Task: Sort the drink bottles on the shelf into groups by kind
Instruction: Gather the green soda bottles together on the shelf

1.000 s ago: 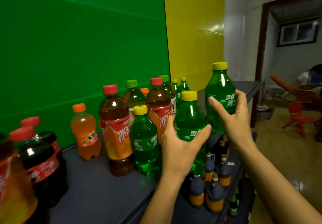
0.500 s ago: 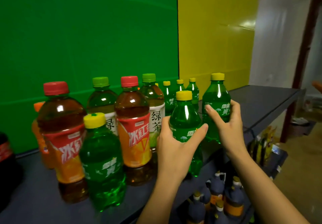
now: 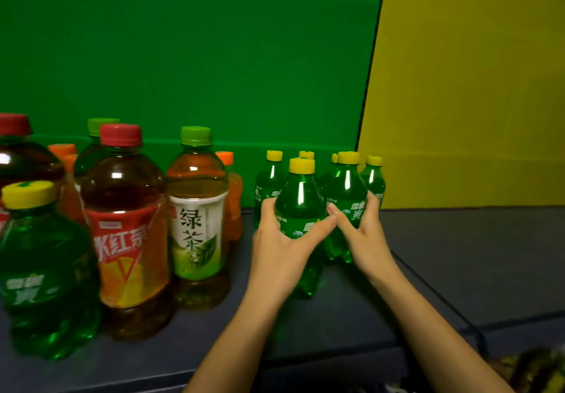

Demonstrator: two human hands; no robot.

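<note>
My left hand (image 3: 276, 250) wraps one green soda bottle (image 3: 301, 209) and my right hand (image 3: 363, 233) wraps a second green soda bottle (image 3: 347, 197), both standing upright on the shelf (image 3: 458, 255), toward its back edge. Just behind them more yellow-capped green bottles (image 3: 272, 178) cluster against the green back panel (image 3: 214, 56). I judge I'm setting these two into that group. Next I'd open both hands without tipping them, then reach left for the stray green bottle (image 3: 42, 270) near the front edge, beside the red-tea bottle (image 3: 125, 224) and green-tea bottle (image 3: 197, 209).
</note>
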